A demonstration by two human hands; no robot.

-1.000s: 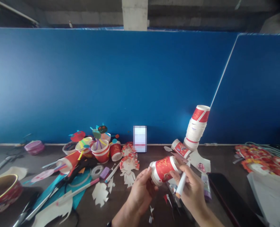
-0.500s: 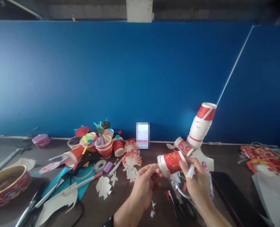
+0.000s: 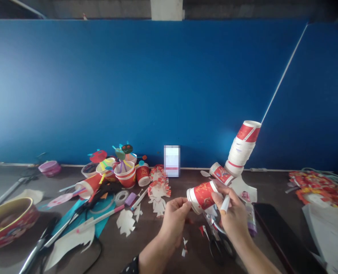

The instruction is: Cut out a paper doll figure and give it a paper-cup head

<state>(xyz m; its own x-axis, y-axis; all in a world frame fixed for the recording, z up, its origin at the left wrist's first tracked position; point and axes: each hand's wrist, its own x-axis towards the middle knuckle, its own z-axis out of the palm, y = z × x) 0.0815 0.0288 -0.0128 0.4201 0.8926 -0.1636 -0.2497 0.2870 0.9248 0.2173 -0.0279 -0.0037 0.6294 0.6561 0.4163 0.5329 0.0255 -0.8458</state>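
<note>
A red paper cup (image 3: pixel 203 195) with gold print and white rims lies sideways in the air between my two hands. My left hand (image 3: pixel 176 217) pinches its rim end at the left. At the other end, the fingers of my right hand (image 3: pixel 235 213) grip the cup's base. A white marker (image 3: pixel 225 204) with an orange end is also tucked in my right hand. Black-handled scissors (image 3: pixel 218 243) lie on the table below the cup, partly hidden by my right hand. Small paper scraps (image 3: pixel 184 247) are beside them.
A leaning stack of cups (image 3: pixel 241 148) stands at the back right, near a fallen cup (image 3: pixel 220 174). Decorated cups (image 3: pixel 125 174) and paper cutouts (image 3: pixel 158 196) are left of centre. A patterned bowl (image 3: pixel 10 224) sits far left; a dark phone-like slab (image 3: pixel 285 239) lies right.
The cup and both hands have shifted slightly left. My right hand has tilted a little with the marker, and more of the purple-based tube beside it shows. The whole view has moved slightly.
</note>
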